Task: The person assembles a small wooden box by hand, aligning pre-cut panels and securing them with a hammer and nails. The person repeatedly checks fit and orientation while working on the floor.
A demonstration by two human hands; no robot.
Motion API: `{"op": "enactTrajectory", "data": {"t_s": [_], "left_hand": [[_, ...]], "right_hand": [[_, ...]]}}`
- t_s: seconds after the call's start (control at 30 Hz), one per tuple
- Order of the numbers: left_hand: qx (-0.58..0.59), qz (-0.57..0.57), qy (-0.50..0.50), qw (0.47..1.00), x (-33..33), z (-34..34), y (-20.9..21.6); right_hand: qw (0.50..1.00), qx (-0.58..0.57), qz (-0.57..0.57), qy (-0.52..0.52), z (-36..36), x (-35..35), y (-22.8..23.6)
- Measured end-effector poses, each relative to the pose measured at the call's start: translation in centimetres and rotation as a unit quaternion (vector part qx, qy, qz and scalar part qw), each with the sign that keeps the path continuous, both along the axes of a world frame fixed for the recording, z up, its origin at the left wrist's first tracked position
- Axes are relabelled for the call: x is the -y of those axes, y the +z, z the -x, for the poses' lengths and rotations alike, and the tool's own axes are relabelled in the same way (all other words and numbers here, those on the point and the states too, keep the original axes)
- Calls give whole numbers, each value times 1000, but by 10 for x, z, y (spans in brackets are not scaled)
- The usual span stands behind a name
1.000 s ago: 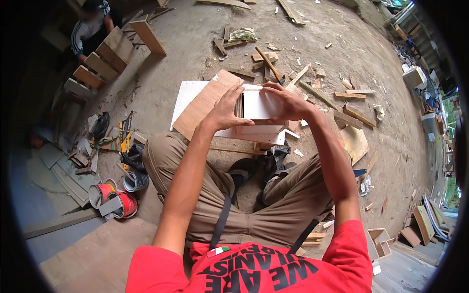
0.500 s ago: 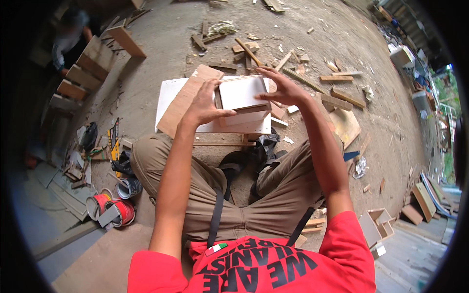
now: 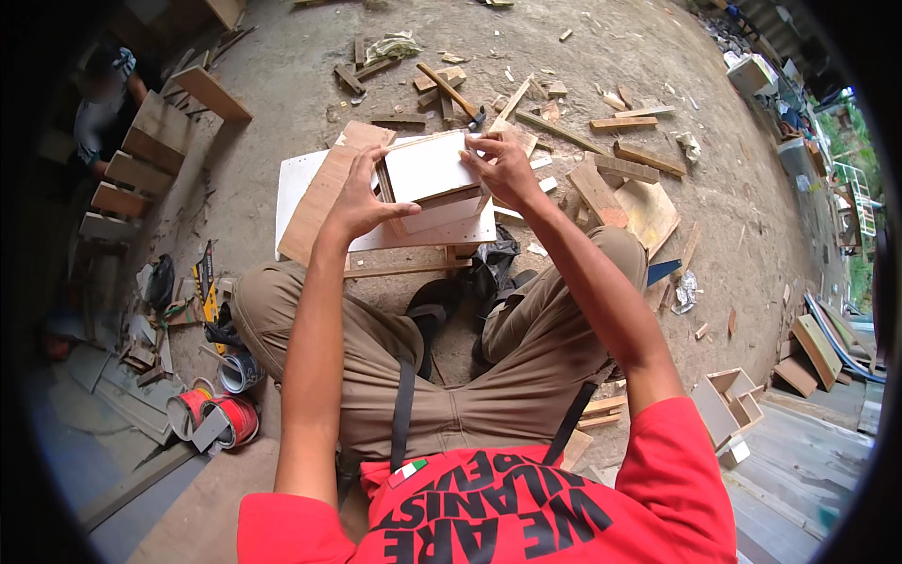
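A small wooden box [image 3: 430, 171] with a white top panel and brown edges rests on a low bench with a white board [image 3: 297, 180] in front of me. My left hand [image 3: 362, 197] grips its left side, thumb laid along the front edge. At its far right corner, my right hand [image 3: 507, 169] closes its fingers on the panel's edge. A brown plank [image 3: 319, 211] lies slantwise on the board, left of the box and partly under my left hand. Whether the top panel is fixed or loose, I cannot tell.
Beyond the bench lie a hammer [image 3: 455, 92] and several wood offcuts [image 3: 625, 123]. A blue blade [image 3: 663, 271] is by my right knee. To the left are a yellow-black saw [image 3: 206, 282] and red cans [image 3: 231, 420]; a compartmented box [image 3: 725, 406] sits right. Another person [image 3: 103, 113] is far left.
My right hand has gone from spread fingers beside the box to fingers closed on its right corner. My left hand stays at the left side. The view has shifted slightly.
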State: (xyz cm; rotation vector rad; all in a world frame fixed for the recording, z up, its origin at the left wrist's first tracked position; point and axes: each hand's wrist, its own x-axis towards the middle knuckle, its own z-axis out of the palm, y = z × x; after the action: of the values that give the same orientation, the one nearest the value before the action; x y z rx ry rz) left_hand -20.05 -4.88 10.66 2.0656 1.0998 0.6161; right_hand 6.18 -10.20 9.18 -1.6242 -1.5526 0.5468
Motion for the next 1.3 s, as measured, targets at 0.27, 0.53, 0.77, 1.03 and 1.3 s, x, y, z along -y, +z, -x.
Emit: {"op": "enactTrajectory", "data": {"t_s": [0.27,0.53,0.77,1.03,1.3], "left_hand": [[-30,41,-6,999,-4,-2,8],[-68,-8,4,998,0,4,5],[-74,-128,-21,989,13,-16,20],[-12,-133,108,985,2,-20,-5],[344,347,148,860,6,-18,-65]], "right_hand": [[982,-174,66,42,-6,3,-5],[929,-330,142,-88,-25,-8,-6],[960,-249,102,-70,-24,-37,-36],[995,-39,26,-88,-29,-16,7],[952,-109,267,97,-5,-7,6]]}}
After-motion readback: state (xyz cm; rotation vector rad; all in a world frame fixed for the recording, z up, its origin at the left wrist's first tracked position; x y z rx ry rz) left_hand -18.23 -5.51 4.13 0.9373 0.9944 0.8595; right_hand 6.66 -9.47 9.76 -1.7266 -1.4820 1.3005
